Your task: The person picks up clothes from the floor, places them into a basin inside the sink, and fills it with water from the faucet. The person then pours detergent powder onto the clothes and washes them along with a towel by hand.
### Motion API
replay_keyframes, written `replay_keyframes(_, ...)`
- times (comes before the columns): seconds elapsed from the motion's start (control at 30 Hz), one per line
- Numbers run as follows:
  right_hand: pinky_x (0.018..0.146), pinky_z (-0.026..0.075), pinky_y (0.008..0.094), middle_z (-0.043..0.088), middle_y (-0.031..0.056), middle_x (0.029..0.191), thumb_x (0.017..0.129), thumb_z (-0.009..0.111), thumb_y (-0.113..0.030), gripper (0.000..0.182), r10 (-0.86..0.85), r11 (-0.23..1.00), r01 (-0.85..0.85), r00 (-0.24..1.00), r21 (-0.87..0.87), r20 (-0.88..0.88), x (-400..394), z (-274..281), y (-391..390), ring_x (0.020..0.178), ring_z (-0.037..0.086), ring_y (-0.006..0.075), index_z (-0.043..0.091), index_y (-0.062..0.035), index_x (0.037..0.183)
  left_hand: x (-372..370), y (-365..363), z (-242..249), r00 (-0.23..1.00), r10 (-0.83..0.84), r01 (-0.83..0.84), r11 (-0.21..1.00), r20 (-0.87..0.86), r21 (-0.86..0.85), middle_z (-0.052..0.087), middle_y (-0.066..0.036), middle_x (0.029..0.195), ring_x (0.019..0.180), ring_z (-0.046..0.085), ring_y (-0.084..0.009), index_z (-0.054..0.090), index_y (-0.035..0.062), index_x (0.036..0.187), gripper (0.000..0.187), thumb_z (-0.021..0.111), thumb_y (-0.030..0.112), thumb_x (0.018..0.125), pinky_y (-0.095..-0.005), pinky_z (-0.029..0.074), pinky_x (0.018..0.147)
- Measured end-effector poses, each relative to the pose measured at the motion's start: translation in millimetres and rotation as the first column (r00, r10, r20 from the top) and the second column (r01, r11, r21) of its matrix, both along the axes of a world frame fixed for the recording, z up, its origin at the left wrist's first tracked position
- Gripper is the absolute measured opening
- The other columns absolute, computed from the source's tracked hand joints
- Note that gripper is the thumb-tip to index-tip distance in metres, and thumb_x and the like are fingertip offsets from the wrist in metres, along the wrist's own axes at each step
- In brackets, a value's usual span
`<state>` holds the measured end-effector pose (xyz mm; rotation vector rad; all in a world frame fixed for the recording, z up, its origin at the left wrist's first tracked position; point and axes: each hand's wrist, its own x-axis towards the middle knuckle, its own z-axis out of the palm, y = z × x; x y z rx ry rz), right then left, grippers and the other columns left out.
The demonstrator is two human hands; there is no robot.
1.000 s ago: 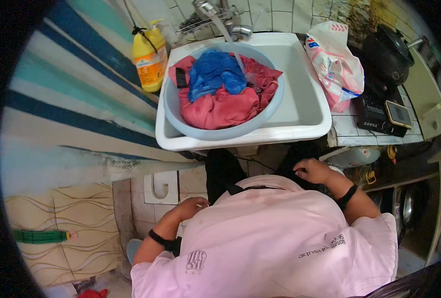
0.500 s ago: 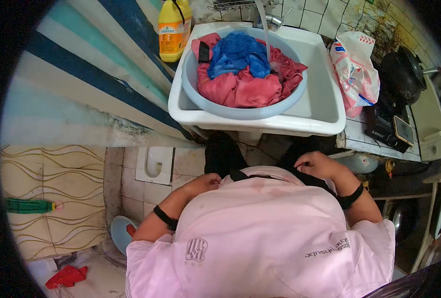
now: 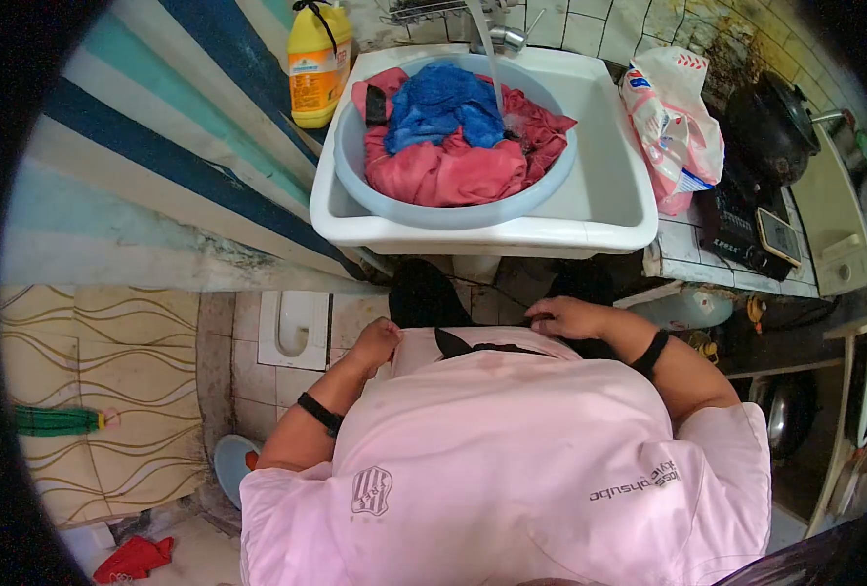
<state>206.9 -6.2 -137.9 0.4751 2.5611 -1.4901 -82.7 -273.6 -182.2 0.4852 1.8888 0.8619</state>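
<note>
My left hand [image 3: 377,344] is closed on the lower edge of the pink shirt [image 3: 512,439] I wear, at its left side. My right hand [image 3: 565,318] has its fingers curled in at the same hem, further right, with the fingertips partly hidden. A black strip of cloth [image 3: 497,347] lies across the shirt near the hem. Beyond my hands, a light blue basin [image 3: 453,212] stands in the white sink [image 3: 604,186]. It holds pink-red cloth [image 3: 453,174] and a blue cloth [image 3: 443,105]. Water [image 3: 487,49] runs down into the basin from above.
A yellow bottle [image 3: 318,68] stands left of the sink. To the right are a white and pink plastic bag [image 3: 673,122], a black pot [image 3: 770,127] and a phone [image 3: 778,237]. A striped curtain [image 3: 185,146] hangs at left, near a squat toilet [image 3: 295,327].
My left hand has moved up and left, drawing out the shirt hem. My right hand has come left to the hem. The whole view has shifted slightly.
</note>
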Motion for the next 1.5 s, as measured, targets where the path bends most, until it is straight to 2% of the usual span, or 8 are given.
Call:
replay_keyframes(0.13,0.080,0.047,0.0343,0.065,0.0139,0.093,0.083,0.060,-0.014,0.016,0.199,0.980,-0.201,0.966,-0.006,0.163,-12.8,27.2,6.1,0.089,0.061,0.0234,0.065,-0.0015,0.092,-0.7,2.0,35.3,0.938,-0.022,0.031,0.999,0.345,-0.022,0.055,-0.004,0.079,0.065,0.052,-0.0131,0.052,0.0071,0.091,0.009,0.057,0.012,0.084,-0.0283,0.046,0.056)
replay_keyframes(0.37,0.078,0.048,0.0348,0.065,0.0124,0.085,0.074,0.062,-0.009,0.020,0.047,0.995,-0.052,0.997,-0.087,-0.056,-4.4,13.5,11.1,0.083,0.061,0.0243,0.065,-0.0013,0.092,1.1,41.0,73.1,0.897,-0.410,0.422,0.905,0.167,-0.045,0.058,-0.003,0.093,0.086,0.054,-0.0136,0.057,0.0076,0.101,0.017,0.057,0.014,0.085,-0.0286,0.047,0.075)
replay_keyframes(0.53,0.072,0.049,0.0329,0.065,0.0116,0.081,0.073,0.067,-0.012,0.019,0.192,0.980,-0.189,0.980,-0.056,0.059,-5.8,27.4,2.0,0.077,0.061,0.0209,0.066,-0.0010,0.088,20.8,99.1,77.1,0.529,-0.818,0.848,0.518,-0.227,0.112,0.061,-0.010,0.109,0.101,0.056,-0.0200,0.056,0.0023,0.116,0.030,0.054,0.017,0.089,-0.0319,0.044,0.090)
replay_keyframes(0.63,0.069,0.049,0.0330,0.065,0.0123,0.079,0.072,0.068,-0.012,0.017,0.139,0.990,-0.141,0.989,0.031,0.051,-3.9,35.1,1.6,0.074,0.061,0.0208,0.066,-0.0006,0.084,49.3,128.7,77.7,0.414,-0.874,0.910,0.406,-0.255,0.086,0.060,-0.013,0.113,0.106,0.055,-0.0227,0.054,0.0016,0.120,0.036,0.054,0.022,0.091,-0.0333,0.042,0.093)
replay_keyframes(0.77,0.066,0.049,0.0351,0.064,0.0143,0.076,0.070,0.070,-0.014,0.018,-0.024,0.996,0.029,0.998,0.079,-0.058,9.3,42.4,6.6,0.071,0.062,0.0238,0.066,0.0002,0.080,83.0,155.5,87.0,0.418,-0.875,0.908,0.403,-0.242,0.114,0.060,-0.014,0.112,0.106,0.055,-0.0216,0.053,0.0011,0.120,0.038,0.054,0.026,0.091,-0.0332,0.041,0.094)
replay_keyframes(1.03,0.061,0.047,0.0321,0.062,0.0089,0.070,0.072,0.073,-0.020,0.021,-0.079,0.996,0.083,0.990,0.023,-0.118,36.5,73.5,14.3,0.065,0.059,0.0180,0.065,-0.0012,0.078,109.2,179.2,85.1,0.515,-0.797,0.769,0.593,0.316,0.239,0.057,0.000,0.091,0.085,0.050,-0.0114,0.059,0.0058,0.102,0.025,0.058,0.028,0.090,-0.0269,0.042,0.077)
replay_keyframes(1.3,0.040,0.033,0.0214,0.052,-0.0024,0.054,0.089,0.058,-0.032,0.038,-0.217,0.962,0.164,0.944,-0.218,-0.249,26.9,185.8,10.8,0.046,0.044,0.0036,0.058,-0.0046,0.064,133.6,184.9,113.0,0.611,-0.615,0.511,0.788,0.499,0.345,0.057,-0.001,0.081,0.072,0.053,-0.0089,0.056,0.0059,0.092,0.014,0.055,0.020,0.091,-0.0258,0.045,0.066)
replay_keyframes(1.5,0.044,0.035,0.0274,0.050,0.0014,0.051,0.088,0.059,-0.028,0.040,-0.174,0.985,0.150,0.799,-0.089,-0.576,-8.8,184.0,11.8,0.048,0.044,0.0079,0.053,-0.0014,0.059,148.7,186.1,146.2,0.636,-0.576,0.440,0.818,0.514,0.371,0.058,-0.001,0.078,0.068,0.055,-0.0096,0.057,0.0051,0.089,0.010,0.054,0.014,0.090,-0.0257,0.047,0.064)
